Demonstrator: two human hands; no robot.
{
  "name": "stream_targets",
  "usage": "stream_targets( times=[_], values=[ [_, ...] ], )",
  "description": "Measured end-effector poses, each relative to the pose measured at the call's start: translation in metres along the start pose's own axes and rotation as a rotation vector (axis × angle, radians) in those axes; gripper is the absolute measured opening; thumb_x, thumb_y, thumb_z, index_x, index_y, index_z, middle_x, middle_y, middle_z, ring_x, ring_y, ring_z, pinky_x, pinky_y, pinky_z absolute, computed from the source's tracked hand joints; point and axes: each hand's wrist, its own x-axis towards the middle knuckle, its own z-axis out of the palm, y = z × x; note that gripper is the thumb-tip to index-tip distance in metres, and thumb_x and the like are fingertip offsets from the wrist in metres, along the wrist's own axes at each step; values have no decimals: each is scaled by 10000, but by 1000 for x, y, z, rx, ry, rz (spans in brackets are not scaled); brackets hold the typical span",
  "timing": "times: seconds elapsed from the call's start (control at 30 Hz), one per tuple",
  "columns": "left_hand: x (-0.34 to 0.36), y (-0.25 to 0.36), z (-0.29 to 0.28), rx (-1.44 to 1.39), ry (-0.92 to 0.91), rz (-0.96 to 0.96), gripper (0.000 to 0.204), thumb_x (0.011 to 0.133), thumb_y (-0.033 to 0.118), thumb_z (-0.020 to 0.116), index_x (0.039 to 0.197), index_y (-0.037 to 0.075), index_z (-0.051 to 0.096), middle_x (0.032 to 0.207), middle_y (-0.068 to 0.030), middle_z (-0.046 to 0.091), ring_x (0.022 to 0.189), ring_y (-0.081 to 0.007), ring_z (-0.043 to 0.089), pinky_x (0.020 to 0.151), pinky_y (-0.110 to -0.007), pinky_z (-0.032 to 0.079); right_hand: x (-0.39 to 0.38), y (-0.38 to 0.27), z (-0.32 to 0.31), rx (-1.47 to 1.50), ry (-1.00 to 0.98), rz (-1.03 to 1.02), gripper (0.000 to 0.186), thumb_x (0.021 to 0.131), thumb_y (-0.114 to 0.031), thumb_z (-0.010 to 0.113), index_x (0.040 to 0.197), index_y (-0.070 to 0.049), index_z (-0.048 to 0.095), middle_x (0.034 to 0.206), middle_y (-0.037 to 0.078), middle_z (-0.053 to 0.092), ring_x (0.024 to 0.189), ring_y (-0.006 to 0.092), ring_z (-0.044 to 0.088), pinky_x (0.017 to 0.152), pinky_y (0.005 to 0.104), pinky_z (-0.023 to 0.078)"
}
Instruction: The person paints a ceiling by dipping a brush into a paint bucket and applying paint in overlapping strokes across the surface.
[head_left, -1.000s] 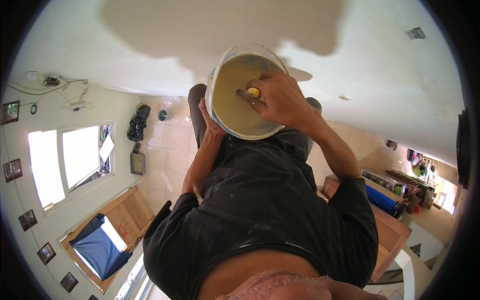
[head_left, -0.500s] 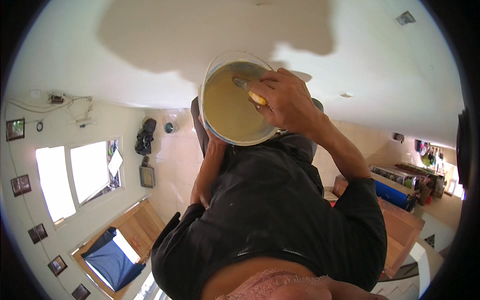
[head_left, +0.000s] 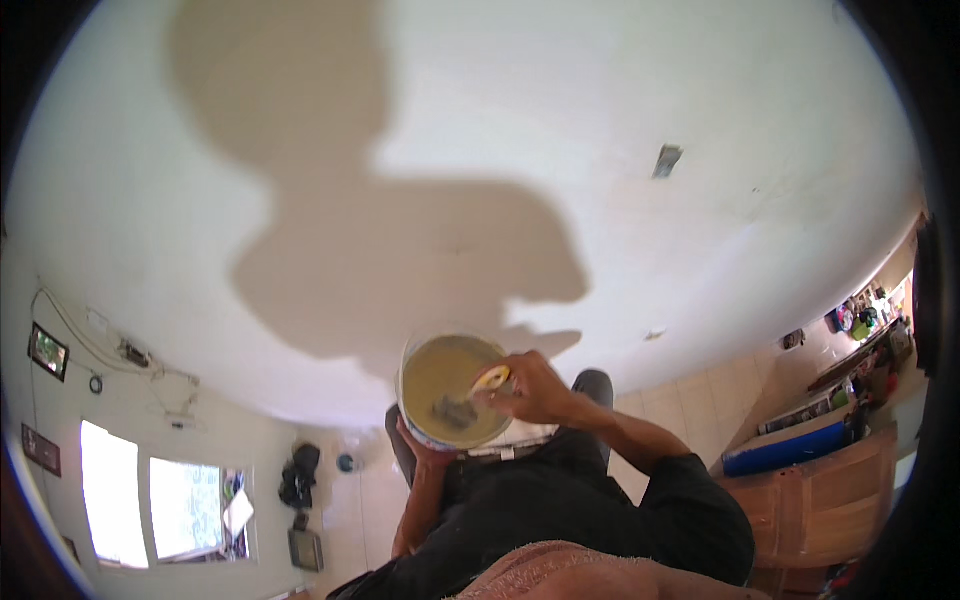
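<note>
A round bucket [head_left: 404, 385] with a pale rim hangs in front of my body and holds some yellowish-cream paint. My left hand [head_left: 427, 447] grips it from below at its near left side; the fingers are partly behind the bucket. In my right hand [head_left: 538, 390], over the bucket's right rim, is a paintbrush [head_left: 490, 379] with a yellow handle. Its grey head points down into the bucket, near the inner wall closest to me.
A white wall [head_left: 560, 240] bearing my shadow stands ahead, with a wall box [head_left: 666, 161] set in it. Black bags [head_left: 299, 475] lie on the tiled floor at left, near a window [head_left: 186, 505]. Wooden furniture [head_left: 810, 495] and a blue box [head_left: 785, 450] stand at right.
My view has tilted up, so the bucket and both hands sit lower in the picture. The brush head has moved from the bucket's far side to its near side.
</note>
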Motion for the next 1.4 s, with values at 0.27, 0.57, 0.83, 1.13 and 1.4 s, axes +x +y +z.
stream_targets(
  times=[0.27,0.57,0.83,1.13,1.4],
  values=[
    [11,9,39,-254,-1,-218,846,767,767,305,1369,185,425,1379,-86,447,1228,-311,456,948,-516,434,20,21,3,46,21,-145,197,780,-164,715,928,-35,696,841,132,683,783,213,650,727,323,498],
    [7,0,22,-212,-26,-254,901,739,813,333,1390,193,391,1389,-88,426,1210,-301,472,939,-520,450,14,16,-5,-541,26,-599,368,702,-135,723,1048,-52,630,947,99,658,946,244,610,765,358,465],
    [-4,16,77,-189,-130,-235,899,748,792,396,1393,166,380,1391,-110,420,1213,-321,463,972,-525,424,-3,13,-1,-252,148,-406,210,746,-128,690,938,-46,667,801,115,664,776,275,631,683,382,475],
    [-1,13,81,-105,-69,-178,862,768,703,506,1391,127,349,1379,-94,425,1246,-312,412,1048,-516,305,-1,14,12,174,99,-150,230,707,-195,708,764,9,621,635,195,593,584,373,584,540,412,436],
    [-6,13,67,592,-201,-9,868,769,638,568,1409,112,308,1403,-71,417,1290,-279,379,1105,-436,258,21,38,15,-368,156,-518,280,671,-177,729,926,-92,650,798,67,611,795,255,582,740,380,448]
  ],
)
